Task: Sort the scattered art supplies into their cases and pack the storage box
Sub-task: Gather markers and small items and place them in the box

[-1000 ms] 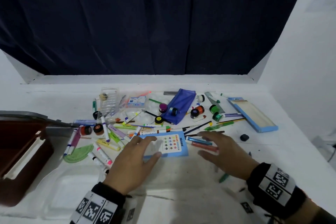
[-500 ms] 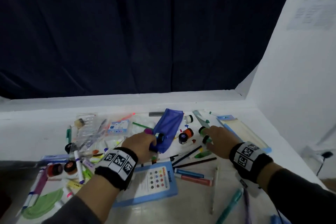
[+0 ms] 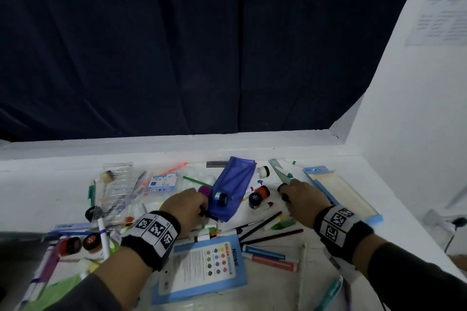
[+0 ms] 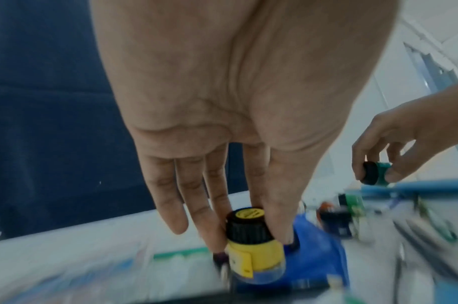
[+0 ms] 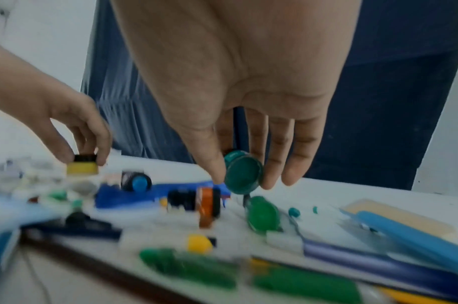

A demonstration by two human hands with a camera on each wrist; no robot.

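Left hand (image 4: pixel 238 115) pinches yellow paint jar (image 4: pixel 251 244) centre frame, right hand (image 5: pixel 248 82) pinches green paint jar (image 5: pixel 243 174). Lift both straight up, keep caps upright, clear blue pouch (image 3: pixel 233 188).

The light is dim and cool, and it falls evenly, so shadows under the things are soft and weak. The dark curtain (image 3: pixel 202 45) behind takes much of the brightness. In the head view the white tabletop (image 3: pixel 38 184) looks grey-blue, and the lines bend at the edges. Both wrist views are blurred: the supplies below each hand are smeared, while the left hand (image 4: pixel 235 102) and the right hand (image 5: pixel 248 72) themselves are sharper. There is no strong glare.
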